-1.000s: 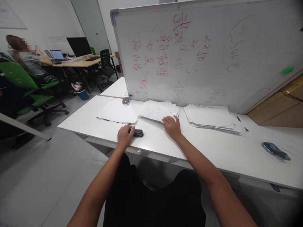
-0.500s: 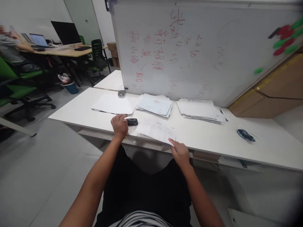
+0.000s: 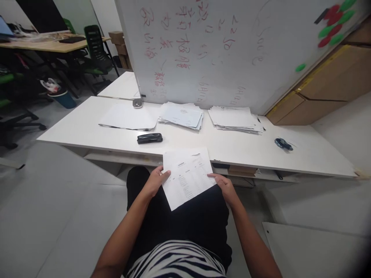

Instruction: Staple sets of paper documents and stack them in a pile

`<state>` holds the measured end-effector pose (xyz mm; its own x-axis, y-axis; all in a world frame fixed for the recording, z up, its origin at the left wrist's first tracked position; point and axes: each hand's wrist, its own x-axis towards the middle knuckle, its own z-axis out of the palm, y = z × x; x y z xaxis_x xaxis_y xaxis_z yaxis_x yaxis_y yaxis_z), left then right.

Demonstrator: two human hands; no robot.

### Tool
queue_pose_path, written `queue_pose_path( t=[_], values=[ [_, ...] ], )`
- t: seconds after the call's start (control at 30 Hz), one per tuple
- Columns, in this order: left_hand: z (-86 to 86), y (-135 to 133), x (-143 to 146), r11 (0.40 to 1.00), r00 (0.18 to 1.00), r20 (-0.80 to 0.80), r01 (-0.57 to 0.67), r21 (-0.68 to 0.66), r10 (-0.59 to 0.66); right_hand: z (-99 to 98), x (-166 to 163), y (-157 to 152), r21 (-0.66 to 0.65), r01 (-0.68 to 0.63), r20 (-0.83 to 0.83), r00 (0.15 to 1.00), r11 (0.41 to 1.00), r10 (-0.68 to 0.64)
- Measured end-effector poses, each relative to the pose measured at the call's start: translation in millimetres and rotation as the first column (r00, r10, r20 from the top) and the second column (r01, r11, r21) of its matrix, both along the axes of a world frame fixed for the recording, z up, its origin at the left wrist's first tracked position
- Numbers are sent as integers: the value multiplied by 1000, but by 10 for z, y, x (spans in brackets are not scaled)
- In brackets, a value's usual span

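Note:
Between my hands, over my lap at the desk's front edge, is a printed paper sheet [image 3: 188, 181]; whether it is one sheet or a few I cannot tell. My left hand [image 3: 155, 181] pinches its left edge, thumb on top. At its right edge my right hand [image 3: 224, 187] grips it between thumb and fingers. A black stapler [image 3: 150, 138] lies on the desk beyond my left hand, touched by neither hand. Behind it are a white sheet stack [image 3: 127, 116] and a pile of bluish-white papers [image 3: 182, 115]; another paper pile [image 3: 234, 119] is farther right.
The white desk [image 3: 75, 119] has an open shelf below its top. A computer mouse [image 3: 137, 103] sits at the back, a dark blue object [image 3: 283, 144] at the right. A whiteboard [image 3: 185, 81] and cardboard boxes [image 3: 324, 85] stand behind.
My left hand has left the stapler and now holds the paper's left edge. The paper has come off the desk toward me and turned. The view has shifted slightly right and down.

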<state>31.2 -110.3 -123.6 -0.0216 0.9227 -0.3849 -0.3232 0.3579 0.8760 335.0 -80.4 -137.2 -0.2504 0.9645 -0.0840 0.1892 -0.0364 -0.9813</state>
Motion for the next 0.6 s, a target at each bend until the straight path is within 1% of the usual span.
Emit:
queue_pose_path(
  t=[0.07,0.13,0.2,0.23,0.3,0.37,0.4,0.47,0.5,0.53,0.57,0.6],
  values=[
    [30,13,-30,997,989,-144,-27,66,37,30,-74,13,-44,48,-19,999,998,-49],
    [54,32,-48,988,957,-287,-6,151,49,59,-156,53,-81,83,-109,990,993,-92],
    [109,66,-58,973,922,-384,40,227,52,114,-223,136,-75,100,-189,975,992,-113],
    [161,95,-62,964,905,-420,52,262,65,163,-247,195,-54,96,-203,974,994,-106],
    [326,187,-64,939,862,-485,30,342,149,321,-279,344,25,81,-179,981,996,-75],
    [557,336,-58,890,809,-506,-46,453,300,546,-307,524,164,97,-96,992,982,-82],
    [679,433,-52,853,788,-488,-90,514,376,667,-328,623,254,136,-43,991,958,-129],
    [880,661,-37,772,778,-409,-149,618,477,871,-398,831,435,224,49,961,872,-271],
    [939,784,-30,737,782,-370,-162,656,502,931,-448,937,505,250,74,941,826,-330],
    [960,906,-23,713,789,-343,-164,682,510,952,-503,1041,554,258,86,928,792,-362],
    [940,1020,-17,697,795,-323,-167,697,514,933,-562,1142,579,249,91,926,776,-365],
    [882,1119,-12,695,801,-316,-165,699,508,877,-618,1234,586,225,100,933,778,-345]
  ],
)
